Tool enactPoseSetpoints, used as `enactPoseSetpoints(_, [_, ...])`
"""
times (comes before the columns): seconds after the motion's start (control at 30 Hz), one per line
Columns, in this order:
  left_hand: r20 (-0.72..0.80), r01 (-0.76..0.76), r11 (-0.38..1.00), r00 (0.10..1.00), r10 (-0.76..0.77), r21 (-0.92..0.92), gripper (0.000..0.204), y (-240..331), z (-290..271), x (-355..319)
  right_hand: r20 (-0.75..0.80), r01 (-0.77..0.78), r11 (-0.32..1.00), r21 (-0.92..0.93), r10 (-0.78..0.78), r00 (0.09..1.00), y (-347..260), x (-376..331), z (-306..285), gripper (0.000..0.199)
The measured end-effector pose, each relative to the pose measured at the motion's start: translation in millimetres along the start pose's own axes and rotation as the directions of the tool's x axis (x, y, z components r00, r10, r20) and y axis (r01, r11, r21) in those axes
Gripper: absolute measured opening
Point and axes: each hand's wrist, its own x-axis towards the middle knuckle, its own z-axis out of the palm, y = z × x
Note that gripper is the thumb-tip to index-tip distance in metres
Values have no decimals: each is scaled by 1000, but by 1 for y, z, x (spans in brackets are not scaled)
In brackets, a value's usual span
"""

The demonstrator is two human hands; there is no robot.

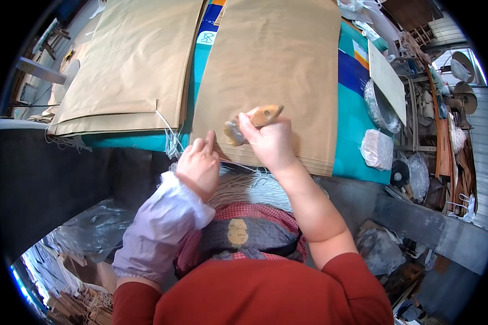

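A flat brush [254, 123] with a wooden handle and pale bristles is gripped in my right hand [274, 142]. Its bristle end is over the near part of a stack of brown paper bags [276, 59]. My left hand [199, 165] is at the near left corner of this stack, index finger stretched along the paper and the other fingers curled. What those curled fingers hold, if anything, is hidden. White strings [252, 187] hang in a thick bunch below the stack's near edge, close to both hands.
Another stack of brown paper bags [130, 59], with string ends [171, 138] at its corner, lies to the left. Both rest on a teal printed sheet [355, 135]. To the right are a plastic-wrapped white bundle [377, 149], a pale board [387, 84] and cluttered shelving [431, 108].
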Motion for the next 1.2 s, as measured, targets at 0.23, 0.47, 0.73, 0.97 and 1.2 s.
enactPoseSetpoints(0.23, [54, 3, 1000, 999, -3, 11, 17, 5, 5, 7, -102, -106, 800, -590, 57, 993, 36, -19, -97, 21])
enactPoseSetpoints(0.47, [75, 40, 999, 996, -40, 3, 10, 12, 2, 12, -122, -8, 575, -818, -159, 980, 58, -16, -123, 23])
enactPoseSetpoints(0.73, [35, 33, 999, 999, -33, 15, 9, 9, 11, 7, -284, -161, 985, 65, 173, 943, 6, -27, -125, 24])
enactPoseSetpoints(0.97, [140, 66, 995, 987, -76, 73, 16, 15, 8, 13, -113, 58, 982, 179, -38, 993, 21, -33, -43, 10])
enactPoseSetpoints(1.2, [115, 72, 996, 990, -78, 57, 16, 13, 12, 9, -236, -77, 954, -290, 7, 972, 56, -40, -117, 9])
